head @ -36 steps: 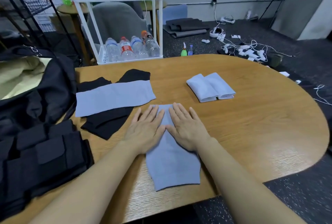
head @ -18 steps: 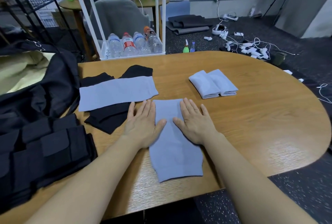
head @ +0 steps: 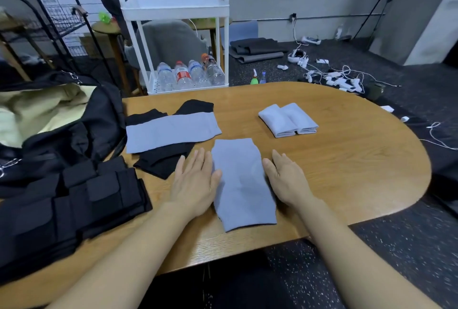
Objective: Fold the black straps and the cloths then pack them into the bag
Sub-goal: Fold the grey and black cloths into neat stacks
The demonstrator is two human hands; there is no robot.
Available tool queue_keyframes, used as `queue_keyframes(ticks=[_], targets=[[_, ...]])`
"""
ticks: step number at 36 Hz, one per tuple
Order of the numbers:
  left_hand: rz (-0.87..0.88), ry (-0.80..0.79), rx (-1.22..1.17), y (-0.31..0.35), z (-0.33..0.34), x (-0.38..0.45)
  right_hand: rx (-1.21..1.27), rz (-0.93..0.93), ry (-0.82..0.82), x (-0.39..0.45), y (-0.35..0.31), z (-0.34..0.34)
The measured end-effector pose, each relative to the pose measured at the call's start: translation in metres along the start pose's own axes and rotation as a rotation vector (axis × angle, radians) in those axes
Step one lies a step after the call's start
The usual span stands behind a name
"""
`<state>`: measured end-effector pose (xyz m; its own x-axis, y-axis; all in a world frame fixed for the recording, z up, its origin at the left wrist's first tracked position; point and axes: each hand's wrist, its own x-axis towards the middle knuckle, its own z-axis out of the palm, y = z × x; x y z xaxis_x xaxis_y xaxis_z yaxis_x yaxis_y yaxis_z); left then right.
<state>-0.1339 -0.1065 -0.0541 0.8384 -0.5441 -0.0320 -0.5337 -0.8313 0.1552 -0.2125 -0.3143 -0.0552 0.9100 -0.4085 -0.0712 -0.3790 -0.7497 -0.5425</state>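
Blue cloth [head: 241, 182] lies flattened near the table's [head: 347, 160] front edge, between my spread left hand [head: 195, 184] and right hand [head: 287, 179]; folding it comes next.

Wooden oval table [head: 347, 160], white cart [head: 173, 8], dark speckled floor [head: 396, 246].

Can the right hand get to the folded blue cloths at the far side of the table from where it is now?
Probably yes. The right hand lies open beside the flat blue cloth, holding nothing, and only bare table shows between it and the folded blue cloths.
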Motion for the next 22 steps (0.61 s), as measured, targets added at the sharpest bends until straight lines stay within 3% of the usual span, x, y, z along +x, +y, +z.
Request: queue_keyframes(ticks=[6,11,13,17,22], targets=[[0.101,0.005,-0.092,0.018,0.001,-0.027,-0.101,-0.154,0.115,-0.038,-0.008,0.019],[0.123,0.001,-0.046,0.04,0.011,-0.041,-0.366,-0.316,0.028,-0.055,-0.027,0.034],[0.112,-0.035,0.008,0.04,0.019,-0.047,-0.445,-0.326,0.054,-0.057,-0.023,0.041],[0.135,-0.042,0.081,0.027,0.03,-0.053,-0.442,-0.299,-0.106,-0.063,-0.006,0.039],[0.152,-0.058,0.095,0.017,0.028,-0.051,-0.465,-0.277,-0.126,-0.063,0.001,0.032]])
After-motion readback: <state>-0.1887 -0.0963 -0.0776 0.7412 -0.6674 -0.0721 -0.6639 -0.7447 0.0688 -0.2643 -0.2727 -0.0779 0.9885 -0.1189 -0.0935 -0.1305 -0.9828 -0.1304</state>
